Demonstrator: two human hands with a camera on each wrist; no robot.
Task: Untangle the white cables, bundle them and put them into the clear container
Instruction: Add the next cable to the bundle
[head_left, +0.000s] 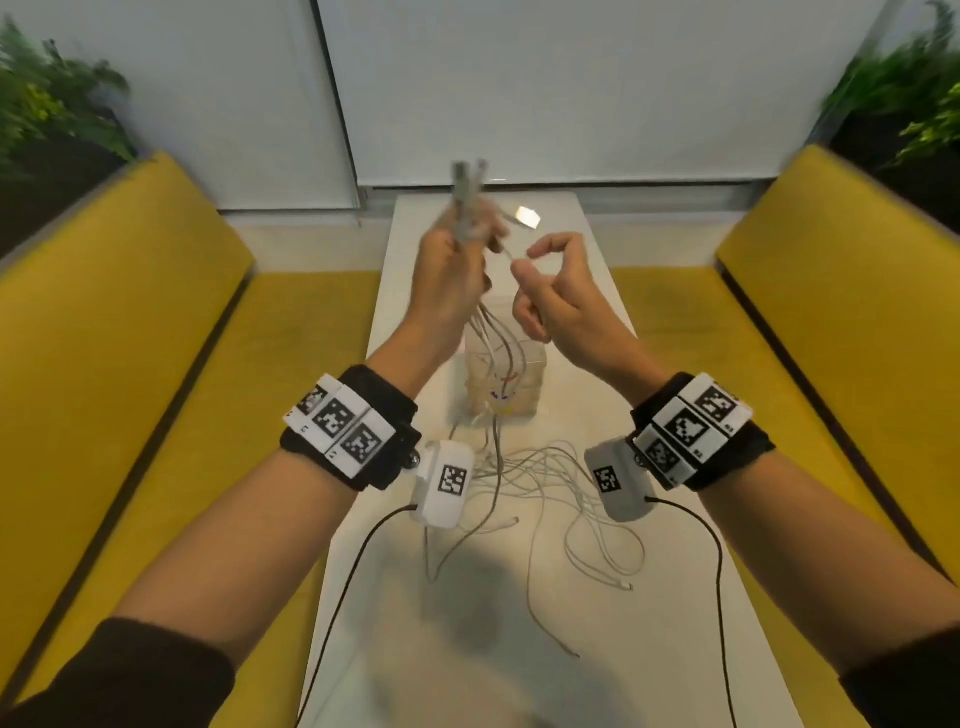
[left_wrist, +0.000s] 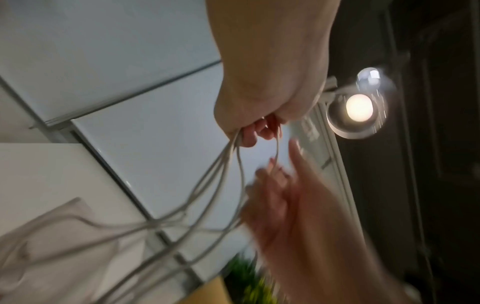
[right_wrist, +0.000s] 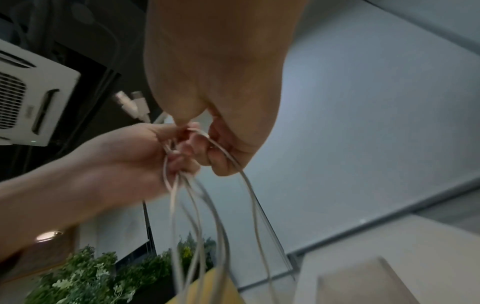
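My left hand (head_left: 451, 260) is raised above the table and grips a bunch of white cables (head_left: 493, 332) just below their plug ends (head_left: 464, 179), which stick up past the fingers. The strands hang down in front of the clear container (head_left: 524, 364) to a loose tangle (head_left: 545, 483) on the white table (head_left: 597, 649). My right hand (head_left: 556, 291) is close beside the left, fingers curled. In the right wrist view one cable (right_wrist: 228, 156) runs through the right hand (right_wrist: 221, 82), pinched against its fingers, while the left hand (right_wrist: 124, 156) holds the plugs (right_wrist: 132, 105). The left wrist view is blurred.
Yellow benches (head_left: 156, 338) (head_left: 810, 322) flank the narrow table, with plants (head_left: 52, 104) behind them. The container stands mid-table and holds some coloured items. Black camera cords (head_left: 353, 571) trail from both wrists across the near table. Loose cable ends (head_left: 623, 586) lie near the front.
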